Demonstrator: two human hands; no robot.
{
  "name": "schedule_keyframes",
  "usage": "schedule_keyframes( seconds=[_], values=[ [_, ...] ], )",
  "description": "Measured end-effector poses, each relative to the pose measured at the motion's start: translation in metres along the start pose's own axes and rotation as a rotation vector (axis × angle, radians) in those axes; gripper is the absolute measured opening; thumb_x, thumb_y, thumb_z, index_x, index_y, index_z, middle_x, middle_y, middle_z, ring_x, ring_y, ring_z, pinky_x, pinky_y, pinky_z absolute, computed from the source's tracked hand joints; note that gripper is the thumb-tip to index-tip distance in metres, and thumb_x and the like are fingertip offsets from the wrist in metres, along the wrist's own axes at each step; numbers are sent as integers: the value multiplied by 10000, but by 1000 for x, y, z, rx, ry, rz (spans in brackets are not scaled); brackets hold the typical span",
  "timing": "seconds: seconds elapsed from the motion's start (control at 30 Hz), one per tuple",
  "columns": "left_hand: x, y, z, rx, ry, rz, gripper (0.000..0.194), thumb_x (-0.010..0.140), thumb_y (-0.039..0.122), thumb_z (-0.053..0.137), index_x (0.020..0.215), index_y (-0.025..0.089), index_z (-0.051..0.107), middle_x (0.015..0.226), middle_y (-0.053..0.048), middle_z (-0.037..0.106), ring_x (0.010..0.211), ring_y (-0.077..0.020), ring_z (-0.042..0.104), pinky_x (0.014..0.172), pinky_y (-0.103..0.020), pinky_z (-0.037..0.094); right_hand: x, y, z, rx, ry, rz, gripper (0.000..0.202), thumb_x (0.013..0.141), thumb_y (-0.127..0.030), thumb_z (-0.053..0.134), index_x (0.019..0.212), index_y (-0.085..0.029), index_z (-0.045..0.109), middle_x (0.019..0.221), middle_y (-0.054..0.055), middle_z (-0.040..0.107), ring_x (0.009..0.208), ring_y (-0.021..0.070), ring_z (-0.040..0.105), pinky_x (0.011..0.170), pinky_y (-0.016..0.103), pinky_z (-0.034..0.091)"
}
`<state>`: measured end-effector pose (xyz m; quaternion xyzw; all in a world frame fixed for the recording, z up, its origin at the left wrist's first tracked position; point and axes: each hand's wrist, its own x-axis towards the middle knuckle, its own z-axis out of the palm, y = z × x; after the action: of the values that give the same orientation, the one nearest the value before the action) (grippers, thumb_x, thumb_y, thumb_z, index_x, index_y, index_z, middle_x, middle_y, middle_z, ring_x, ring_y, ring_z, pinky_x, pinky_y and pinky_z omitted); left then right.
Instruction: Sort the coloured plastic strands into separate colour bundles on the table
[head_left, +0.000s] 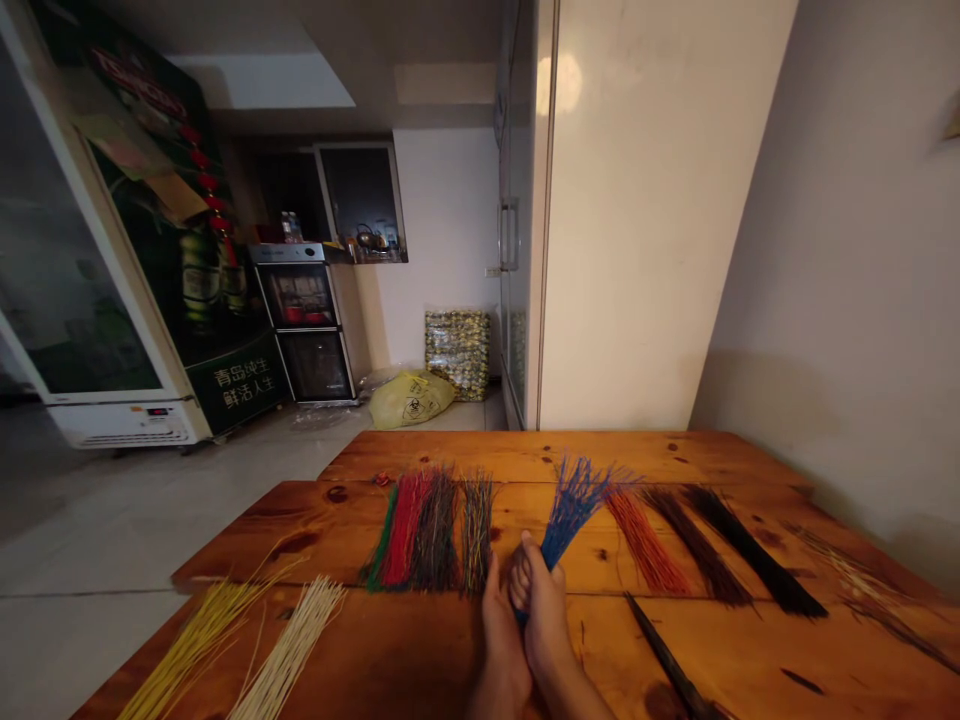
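Observation:
A bundle of thin blue strands [574,510] stands tilted up over the wooden table, its upper ends fanned out. My right hand [546,605] is closed around its lower part, fingers curled and thumb up along it. Close against it, my left hand [501,625] has its palm turned toward the bundle's bottom end, the visible digit stretched upward; its other fingers are mostly hidden. To the left lie multicoloured strands [477,530], dark mixed strands [435,540], red strands [405,530] and green strands [380,550]. Orange strands [651,545] lie just right of the blue ones.
Dark brown strands [701,550] and a black bundle [757,550] lie farther right. A dark pointed tool [667,660] rests at front right. Yellow strands [191,650] and cream strands [289,650] are at front left on the table [540,460]. Beyond stands a cabinet [637,220].

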<state>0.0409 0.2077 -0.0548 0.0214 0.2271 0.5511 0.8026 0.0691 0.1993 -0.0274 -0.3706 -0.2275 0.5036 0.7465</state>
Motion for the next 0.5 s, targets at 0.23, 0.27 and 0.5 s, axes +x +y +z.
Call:
schedule_keyframes(
  seconds=[0.23,0.27,0.5],
  values=[
    [8,10,-7,-72,-5,24,330,898,254,391,864,94,677,970,-115,696,1085,-201,568,960,-297,434,-2,14,2,18,-25,80,481,657,-481,675,500,-206,312,387,-122,218,320,19,144,319,169,115],
    [8,11,-7,-56,-12,49,307,890,252,414,879,90,675,969,-115,697,1077,-204,573,958,-297,435,-3,16,2,-7,-38,91,474,637,-487,686,506,-208,326,383,-123,224,316,21,153,320,172,117],
    [-1,12,-1,75,-11,148,289,872,184,395,837,158,681,957,-100,695,1133,-202,533,932,-296,454,-3,8,4,-106,10,182,481,542,-515,710,501,-215,336,365,-127,221,306,19,153,324,170,94]
  ],
)
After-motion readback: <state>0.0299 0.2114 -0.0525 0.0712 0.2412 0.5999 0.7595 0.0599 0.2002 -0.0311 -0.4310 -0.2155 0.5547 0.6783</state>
